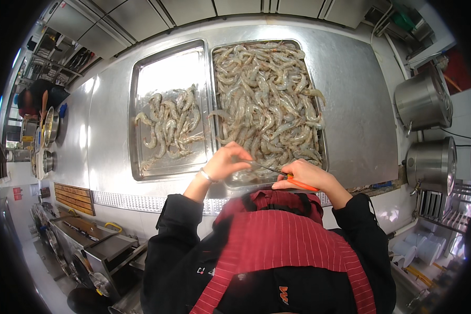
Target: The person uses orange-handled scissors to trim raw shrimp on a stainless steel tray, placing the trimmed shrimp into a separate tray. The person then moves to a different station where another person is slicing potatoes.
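Note:
My right hand (304, 175) is closed on the orange handles of a pair of scissors (298, 182), whose blades point left towards my other hand. My left hand (230, 160) has its fingers bent by the blade tips, over the near left part of the full tray; whether a shrimp is between them is blurred. A steel tray (325, 157) is heaped with raw, unpeeled shrimp (267, 98). Beside it on the left, a second steel tray (135, 157) holds a smaller pile of shrimp (170, 121), with bare metal around the pile.
Both trays lie on a stainless steel table (353, 102). Steel bowls (51, 127) stand at its far left. Two large steel pots (424, 100) are on the right. A slatted wooden board (74, 199) is near the left front edge. Another person (43, 98) is at the far left.

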A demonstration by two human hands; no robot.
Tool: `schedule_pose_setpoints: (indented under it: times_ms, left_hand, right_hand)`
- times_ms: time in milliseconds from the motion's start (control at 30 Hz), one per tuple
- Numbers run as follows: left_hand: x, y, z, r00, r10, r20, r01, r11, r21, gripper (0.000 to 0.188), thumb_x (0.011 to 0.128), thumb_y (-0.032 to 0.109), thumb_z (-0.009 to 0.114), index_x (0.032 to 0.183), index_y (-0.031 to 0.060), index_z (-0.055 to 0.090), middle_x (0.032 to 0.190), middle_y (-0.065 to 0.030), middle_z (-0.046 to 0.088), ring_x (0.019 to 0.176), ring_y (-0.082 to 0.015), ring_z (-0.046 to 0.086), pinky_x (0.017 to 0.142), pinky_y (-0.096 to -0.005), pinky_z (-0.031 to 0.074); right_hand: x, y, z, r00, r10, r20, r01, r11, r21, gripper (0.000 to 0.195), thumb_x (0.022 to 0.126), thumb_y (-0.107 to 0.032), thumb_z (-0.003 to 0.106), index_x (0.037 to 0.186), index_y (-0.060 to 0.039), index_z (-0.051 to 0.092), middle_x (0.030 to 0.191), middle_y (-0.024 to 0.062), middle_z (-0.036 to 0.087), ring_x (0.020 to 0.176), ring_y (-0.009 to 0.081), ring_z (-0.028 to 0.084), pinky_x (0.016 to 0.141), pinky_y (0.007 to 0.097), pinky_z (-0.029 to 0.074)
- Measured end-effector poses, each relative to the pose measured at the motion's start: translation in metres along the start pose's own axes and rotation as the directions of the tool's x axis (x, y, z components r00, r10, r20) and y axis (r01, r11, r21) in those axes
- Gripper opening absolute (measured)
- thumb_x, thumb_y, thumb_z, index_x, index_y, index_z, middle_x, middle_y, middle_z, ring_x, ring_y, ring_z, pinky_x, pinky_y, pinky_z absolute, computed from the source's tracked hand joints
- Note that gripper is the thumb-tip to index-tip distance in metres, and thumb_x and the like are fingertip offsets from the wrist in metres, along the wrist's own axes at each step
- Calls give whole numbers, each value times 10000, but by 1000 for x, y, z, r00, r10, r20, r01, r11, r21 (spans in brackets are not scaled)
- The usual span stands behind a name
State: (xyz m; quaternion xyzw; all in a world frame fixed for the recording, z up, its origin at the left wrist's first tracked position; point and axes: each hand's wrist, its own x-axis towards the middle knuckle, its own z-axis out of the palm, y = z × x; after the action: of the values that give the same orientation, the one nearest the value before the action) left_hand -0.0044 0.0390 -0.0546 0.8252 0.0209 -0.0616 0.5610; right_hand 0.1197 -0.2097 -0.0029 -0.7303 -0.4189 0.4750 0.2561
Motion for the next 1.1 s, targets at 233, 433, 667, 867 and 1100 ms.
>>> schedule_pose_setpoints:
  times_ms: [233, 433, 667, 867, 1100]
  left_hand:
    - [1, 1, 2, 999, 41, 17, -41, 999, 31, 197, 715, 137, 774, 900, 86, 733, 821, -85, 640, 873, -226, 576, 786, -325, 477]
    - [-5, 2, 2, 999, 46, 16, -47, 995, 84, 186, 716, 146, 772, 890, 92, 734, 816, -69, 664, 872, -234, 566, 782, -338, 476]
    - [-35, -7, -58, 878, 226, -422, 148, 709, 689, 140, 654, 78, 733, 784, 101, 688, 815, -79, 643, 914, -291, 552, 822, -400, 424]
    - [-37, -72, 16, 958, 137, -254, 166, 459, 873, 254, 625, 181, 754, 867, 132, 691, 1026, -79, 570, 1052, -285, 481, 907, -430, 379]
    - [-4, -119, 90, 885, 54, -463, 424, 318, 848, 202, 688, 222, 634, 750, 31, 655, 958, -107, 568, 938, -268, 477, 816, -389, 354]
  right_hand:
    - [1, -14, -1, 999, 30, 34, -28, 999, -40, 588, 786, -587, 645, 939, -21, 685, 591, 158, 534, 584, 281, 548, 587, 373, 425]
    - [13, -8, 10, 999, -35, 1, 35, 994, -105, 595, 769, -602, 654, 849, -13, 687, 639, 185, 586, 634, 321, 598, 613, 382, 455]
    - [7, 16, 17, 977, 18, -214, -43, 993, -111, 531, 779, -510, 696, 815, 20, 668, 722, 203, 638, 709, 376, 616, 654, 394, 478]
    - [5, 42, 32, 949, 174, -264, -207, 973, -105, 490, 832, -461, 646, 961, 11, 607, 859, 225, 654, 852, 415, 614, 728, 457, 480]
    - [5, 32, 29, 964, 191, -187, -218, 966, -139, 503, 840, -492, 615, 948, -1, 615, 832, 229, 647, 830, 414, 613, 705, 464, 469]
